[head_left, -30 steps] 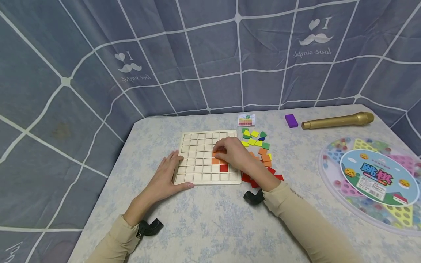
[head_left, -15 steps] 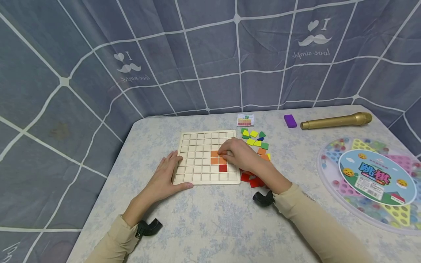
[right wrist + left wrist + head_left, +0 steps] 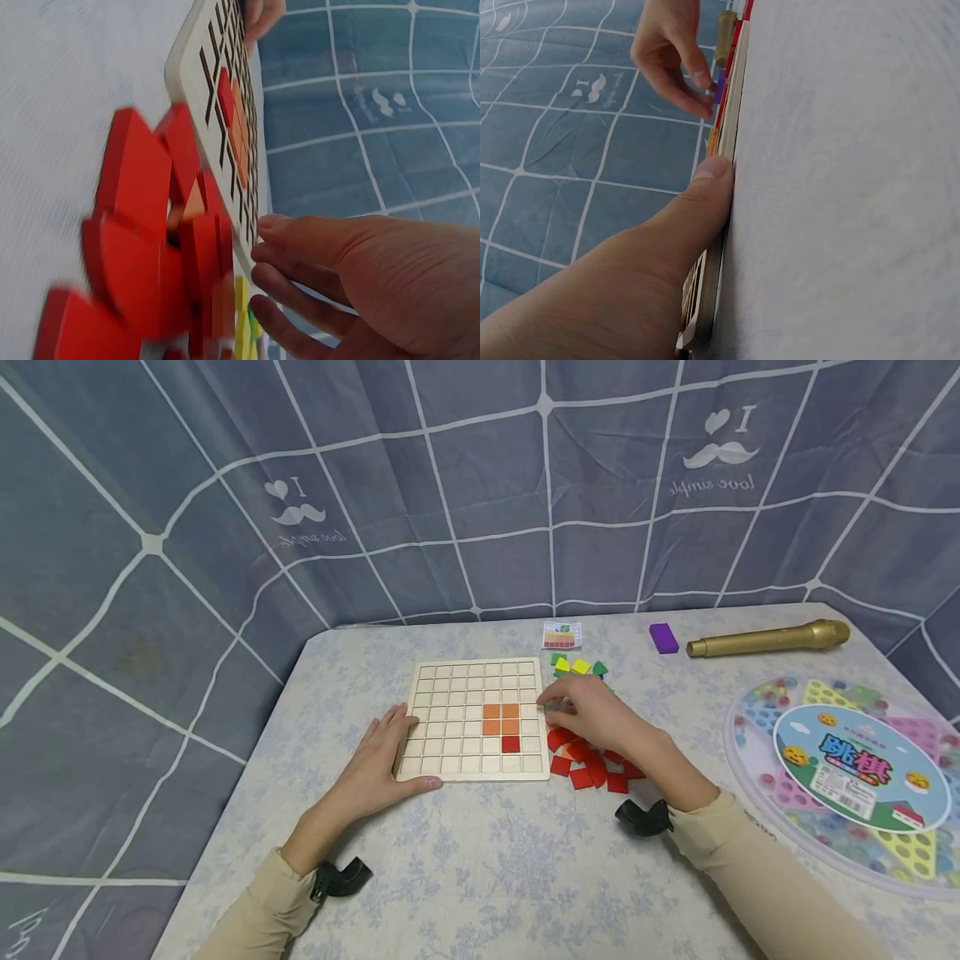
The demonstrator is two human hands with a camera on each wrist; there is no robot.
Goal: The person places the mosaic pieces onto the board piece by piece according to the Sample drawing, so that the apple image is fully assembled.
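Note:
A pale wooden grid board [image 3: 450, 718] lies on the table, with a two-by-two block of orange tiles [image 3: 500, 719] and one red tile [image 3: 511, 744] set in its cells. My left hand [image 3: 401, 747] lies flat at the board's left edge, and its thumb [image 3: 705, 187] presses along the front rim. Just off the board's right edge, my right hand [image 3: 555, 706] hovers with relaxed fingers [image 3: 300, 270] and holds nothing. Below that hand is a heap of loose red tiles [image 3: 592, 764], which looms close in the right wrist view [image 3: 135, 225].
Yellow and green tiles [image 3: 577, 667] lie behind my right hand, with a small pattern card [image 3: 562, 633] beyond them. A purple block [image 3: 663, 637] and a gold microphone [image 3: 768, 637] sit at the back right. A round Chinese checkers box [image 3: 847, 768] fills the right side.
My right hand has drawn back rightward off the board, uncovering a full two-by-two block of orange tiles and the red heap. The left hand has stayed put.

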